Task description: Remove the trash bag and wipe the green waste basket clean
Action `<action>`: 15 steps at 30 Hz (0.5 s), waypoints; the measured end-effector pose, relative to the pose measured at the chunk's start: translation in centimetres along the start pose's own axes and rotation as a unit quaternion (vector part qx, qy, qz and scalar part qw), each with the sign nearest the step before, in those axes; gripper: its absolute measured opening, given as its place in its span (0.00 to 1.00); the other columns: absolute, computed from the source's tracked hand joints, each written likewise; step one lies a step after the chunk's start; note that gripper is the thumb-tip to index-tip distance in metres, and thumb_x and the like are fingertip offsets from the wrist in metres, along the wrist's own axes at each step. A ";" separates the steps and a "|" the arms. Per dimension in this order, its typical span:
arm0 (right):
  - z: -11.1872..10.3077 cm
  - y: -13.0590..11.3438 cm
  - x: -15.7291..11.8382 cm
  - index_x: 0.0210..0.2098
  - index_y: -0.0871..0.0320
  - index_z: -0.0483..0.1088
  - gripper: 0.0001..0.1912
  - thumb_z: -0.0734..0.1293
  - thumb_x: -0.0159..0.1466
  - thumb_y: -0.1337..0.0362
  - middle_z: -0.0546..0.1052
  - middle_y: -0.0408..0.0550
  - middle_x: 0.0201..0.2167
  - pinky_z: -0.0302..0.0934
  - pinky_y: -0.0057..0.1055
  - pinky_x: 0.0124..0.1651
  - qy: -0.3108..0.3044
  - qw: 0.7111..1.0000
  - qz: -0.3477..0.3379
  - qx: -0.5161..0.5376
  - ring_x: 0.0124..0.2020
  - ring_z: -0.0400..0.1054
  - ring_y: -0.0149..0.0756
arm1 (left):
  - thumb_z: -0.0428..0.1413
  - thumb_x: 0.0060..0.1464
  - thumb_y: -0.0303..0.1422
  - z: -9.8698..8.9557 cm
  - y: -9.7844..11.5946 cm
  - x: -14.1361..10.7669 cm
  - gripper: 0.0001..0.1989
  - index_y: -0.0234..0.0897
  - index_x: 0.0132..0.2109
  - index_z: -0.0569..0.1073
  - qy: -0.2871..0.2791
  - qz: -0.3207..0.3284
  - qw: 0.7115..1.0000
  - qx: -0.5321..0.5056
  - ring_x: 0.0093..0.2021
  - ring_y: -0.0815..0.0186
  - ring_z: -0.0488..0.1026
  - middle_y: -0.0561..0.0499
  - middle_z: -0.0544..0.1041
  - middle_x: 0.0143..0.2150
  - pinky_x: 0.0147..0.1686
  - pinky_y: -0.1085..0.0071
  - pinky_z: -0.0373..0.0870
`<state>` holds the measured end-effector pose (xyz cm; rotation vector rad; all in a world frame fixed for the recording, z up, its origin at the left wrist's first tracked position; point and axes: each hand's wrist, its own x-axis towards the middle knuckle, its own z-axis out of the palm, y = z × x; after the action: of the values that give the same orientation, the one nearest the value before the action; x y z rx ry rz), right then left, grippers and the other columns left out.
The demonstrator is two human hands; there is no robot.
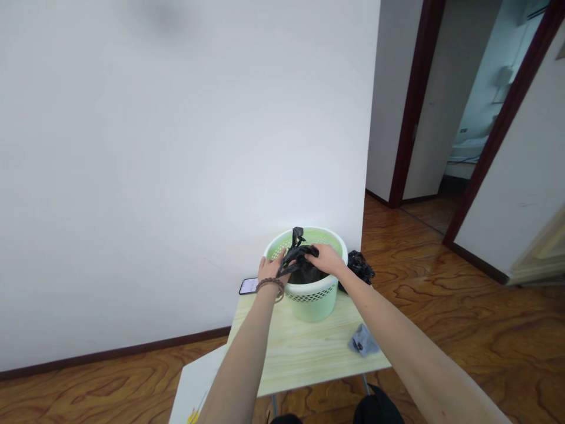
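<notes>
The green basket [311, 307] stands upright on the desk [286, 365], close to the wall [185, 176]. The black plastic bag [296, 255] is located at the basket's mouth, partly above the white rim. The right hand [325, 259] grasps the bag between thumb and fingers. The left hand [269, 270] is positioned at the basket's left side, against the bag; from here I cannot tell whether its fingers are closed. Adjacent items: phone [248, 286], left; crumpled black bundle [361, 267], right; grey cloth [363, 340], near the front edge.
</notes>
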<state>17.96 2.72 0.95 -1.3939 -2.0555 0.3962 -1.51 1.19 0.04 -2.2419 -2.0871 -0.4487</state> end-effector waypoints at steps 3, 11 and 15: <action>0.0 0.0 0.1 0.34 0.58 0.69 0.12 0.60 0.61 0.57 0.74 0.51 0.35 0.57 0.31 0.42 0.049 0.999 0.017 0.007 0.39 0.68 0.40 | 0.42 0.53 0.54 -0.1 0.0 0.0 0.33 0.46 0.61 0.60 -0.003 -0.003 1.000 0.006 0.51 0.57 0.68 0.48 0.77 0.47 0.59 0.60 0.44; 0.0 0.7 0.7 0.35 0.56 0.66 0.12 0.56 0.63 0.58 0.74 0.48 0.32 0.58 0.32 0.42 0.133 0.978 0.091 0.133 0.38 0.67 0.39 | 0.35 0.54 0.55 0.1 0.3 0.0 0.35 0.41 0.62 0.59 -0.004 -0.019 1.000 0.004 0.51 0.57 0.68 0.47 0.78 0.45 0.58 0.59 0.44; 0.0 1.5 0.6 0.37 0.55 0.64 0.15 0.53 0.63 0.53 0.73 0.45 0.30 0.59 0.31 0.39 0.158 0.957 0.121 0.212 0.35 0.67 0.38 | 0.35 0.54 0.55 0.4 0.1 0.1 0.36 0.36 0.58 0.64 -0.014 -0.023 1.000 0.004 0.52 0.57 0.67 0.44 0.79 0.42 0.58 0.61 0.43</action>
<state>18.88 3.81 0.32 -1.3397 -1.4435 0.6312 -1.32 1.38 -0.28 -2.2119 -2.1547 -0.4142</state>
